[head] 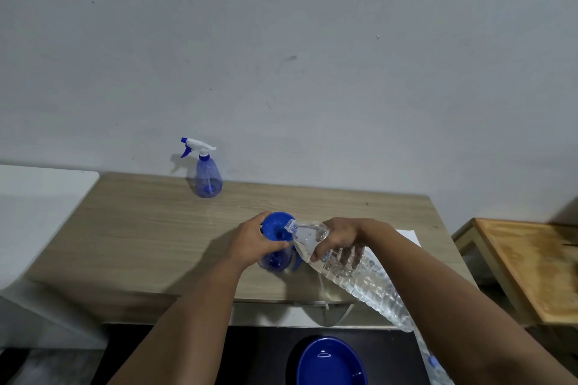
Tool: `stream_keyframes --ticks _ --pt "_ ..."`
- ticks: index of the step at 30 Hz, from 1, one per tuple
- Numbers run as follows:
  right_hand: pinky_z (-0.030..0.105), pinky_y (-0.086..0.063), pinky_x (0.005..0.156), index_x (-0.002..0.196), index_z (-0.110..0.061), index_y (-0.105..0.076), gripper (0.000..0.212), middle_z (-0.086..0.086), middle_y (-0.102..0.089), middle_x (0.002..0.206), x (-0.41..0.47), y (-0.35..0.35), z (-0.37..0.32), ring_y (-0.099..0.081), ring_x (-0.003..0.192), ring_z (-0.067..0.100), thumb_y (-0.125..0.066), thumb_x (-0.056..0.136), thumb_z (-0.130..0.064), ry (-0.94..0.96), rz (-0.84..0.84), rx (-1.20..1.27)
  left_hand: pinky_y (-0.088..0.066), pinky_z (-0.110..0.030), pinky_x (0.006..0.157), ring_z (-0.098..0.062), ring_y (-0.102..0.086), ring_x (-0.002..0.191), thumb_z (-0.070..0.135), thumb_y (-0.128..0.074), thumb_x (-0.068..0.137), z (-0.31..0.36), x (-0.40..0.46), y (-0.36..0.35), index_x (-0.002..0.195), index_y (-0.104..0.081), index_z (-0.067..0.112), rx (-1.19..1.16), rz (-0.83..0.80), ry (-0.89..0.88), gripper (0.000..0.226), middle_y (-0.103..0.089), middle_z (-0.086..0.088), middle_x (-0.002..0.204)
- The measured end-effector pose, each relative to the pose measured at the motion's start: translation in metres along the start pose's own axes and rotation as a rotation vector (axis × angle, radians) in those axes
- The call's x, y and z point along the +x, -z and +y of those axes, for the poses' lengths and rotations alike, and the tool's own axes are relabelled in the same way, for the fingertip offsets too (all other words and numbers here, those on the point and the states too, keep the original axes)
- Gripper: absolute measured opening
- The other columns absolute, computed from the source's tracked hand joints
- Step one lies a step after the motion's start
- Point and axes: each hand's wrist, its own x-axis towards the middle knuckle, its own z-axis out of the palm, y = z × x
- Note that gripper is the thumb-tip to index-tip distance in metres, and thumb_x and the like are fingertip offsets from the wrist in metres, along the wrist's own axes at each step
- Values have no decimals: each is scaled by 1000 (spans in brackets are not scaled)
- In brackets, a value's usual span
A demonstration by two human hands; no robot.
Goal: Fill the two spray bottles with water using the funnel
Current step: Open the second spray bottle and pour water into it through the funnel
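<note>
Pouring: I tip the water bottle [350, 262] so its open mouth hangs over the rim of the funnel [276, 225].
Right hand [339, 239]: my fingers curl round the water bottle near its neck, its base slanting back toward me past the table's near edge.
Left hand [251, 244]: it wraps the funnel's left side and the neck of the near bottle [276, 259] under it.
Near bottle: stands toward the front middle of the table [125, 228], near the front edge, funnel seated in its top.
Far bottle [206, 172]: upright with its sprayer on, at the back edge by the wall [281, 40], well apart from my hands.
Room: bare wood lies to the left and behind; a sheet of paper [408, 236] lies at the right.
Below: a blue basin [328, 362] sits under the front edge.
</note>
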Motion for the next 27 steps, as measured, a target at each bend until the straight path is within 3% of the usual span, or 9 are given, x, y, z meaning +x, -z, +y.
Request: stream_keyframes --ticks 10,15,22,24,27 --pt "56 -65 79 126 -19 -66 63 18 -72 122 3 0 2 -77 98 41 -94 73 -36 -1 -8 -8 -60 -40 89 -4 -71 96 50 -91 49 -1 0 2 117 -62 48 11 -9 -8 74 -73 22 103" --pt "57 -65 82 125 -19 -67 59 18 -74 120 2 0 2 -78 97 40 -93 75 -35 7 -14 -4 -60 -41 89 -5 -71 95 50 -90 47 0 -1 2 102 -57 66 6 7 -11 66 -73 22 101" --pt "57 -65 81 126 -21 -66 61 17 -73 121 1 -1 2 -77 100 41 -94 74 -37 16 -7 -8 -59 -40 89 -4 -70 95 47 -89 49 9 -6 4 91 -52 76 4 8 -24 63 -72 24 98" --pt "57 -65 81 122 -24 -66 59 15 -74 119 0 -1 1 -77 99 41 -94 72 -37 26 1 5 -60 -40 89 -4 -70 94 43 -90 51 10 -6 5 94 -55 73 10 1 -29 62 -72 25 98" --pt "52 -66 79 115 -27 -64 50 9 -76 105 -2 -2 4 -79 91 38 -93 75 -33 61 26 46 -60 -42 89 -5 -70 94 44 -89 52 10 -6 5 108 -62 53 11 -13 -38 62 -73 24 98"
